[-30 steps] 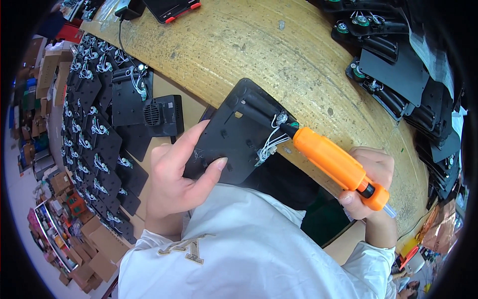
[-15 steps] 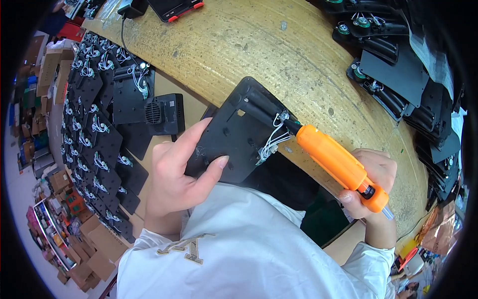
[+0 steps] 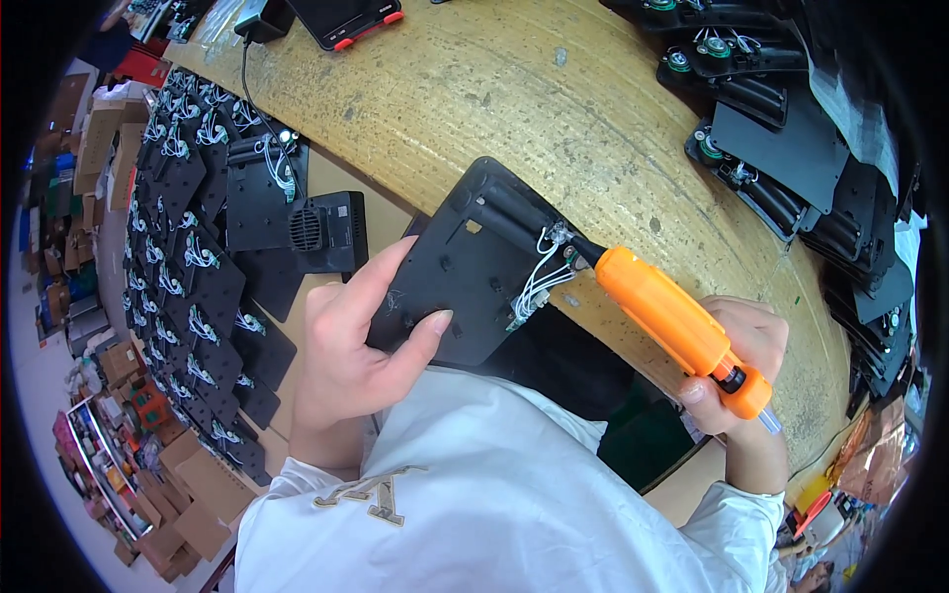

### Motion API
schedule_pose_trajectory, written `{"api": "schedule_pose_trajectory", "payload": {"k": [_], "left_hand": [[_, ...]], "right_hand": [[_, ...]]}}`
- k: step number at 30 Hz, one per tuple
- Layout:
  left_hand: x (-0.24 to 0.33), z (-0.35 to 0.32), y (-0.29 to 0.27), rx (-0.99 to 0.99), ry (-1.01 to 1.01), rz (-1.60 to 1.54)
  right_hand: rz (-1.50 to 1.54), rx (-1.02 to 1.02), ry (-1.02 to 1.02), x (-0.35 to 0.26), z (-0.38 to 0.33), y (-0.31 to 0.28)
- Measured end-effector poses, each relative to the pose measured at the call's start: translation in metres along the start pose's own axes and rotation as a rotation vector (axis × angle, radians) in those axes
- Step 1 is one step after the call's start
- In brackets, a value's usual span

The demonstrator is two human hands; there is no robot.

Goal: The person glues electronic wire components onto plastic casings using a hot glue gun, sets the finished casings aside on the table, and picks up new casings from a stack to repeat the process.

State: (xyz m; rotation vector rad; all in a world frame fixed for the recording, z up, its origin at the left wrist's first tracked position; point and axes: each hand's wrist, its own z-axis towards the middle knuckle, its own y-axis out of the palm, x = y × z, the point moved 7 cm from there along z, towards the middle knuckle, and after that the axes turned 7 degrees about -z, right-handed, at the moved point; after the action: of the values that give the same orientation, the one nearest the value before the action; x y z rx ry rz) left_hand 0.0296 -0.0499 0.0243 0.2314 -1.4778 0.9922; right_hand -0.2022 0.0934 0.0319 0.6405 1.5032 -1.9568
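My left hand (image 3: 371, 341) grips a black plastic panel (image 3: 420, 282) by its near left edge, thumb on top. A dark tube-like part (image 3: 512, 212) runs along the panel's far side. White wires (image 3: 539, 282) and a small connector hang at its right edge. In my right hand (image 3: 736, 356) is an orange hot glue gun (image 3: 667, 311), a clear glue stick (image 3: 769, 421) poking out of its back end. The gun's black nozzle (image 3: 587, 249) is at the small wired part on the panel's upper right corner; exact contact is too small to tell.
Many similar wired black panels (image 3: 198, 257) lie in rows at left, beside a black vented device (image 3: 328, 232) with a cable. More black panels (image 3: 781, 148) are piled at the right of the worn wooden table (image 3: 435, 109). A black-and-red device (image 3: 346, 20) sits at the far edge.
The glue gun's nozzle has shifted very slightly right along the panel's corner. The panel has tilted a little; both hands keep their grip.
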Motion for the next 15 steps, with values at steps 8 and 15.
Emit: {"api": "schedule_pose_trajectory", "payload": {"k": [8, 15], "left_hand": [[-0.01, 0.0, -0.001, -0.014, -0.063, -0.097], [-0.016, 0.001, 0.001, -0.012, -0.092, -0.138]], "right_hand": [[0.042, -0.036, 0.013, 0.001, 0.003, 0.006], [0.029, -0.022, -0.042, -0.008, 0.01, 0.013]]}}
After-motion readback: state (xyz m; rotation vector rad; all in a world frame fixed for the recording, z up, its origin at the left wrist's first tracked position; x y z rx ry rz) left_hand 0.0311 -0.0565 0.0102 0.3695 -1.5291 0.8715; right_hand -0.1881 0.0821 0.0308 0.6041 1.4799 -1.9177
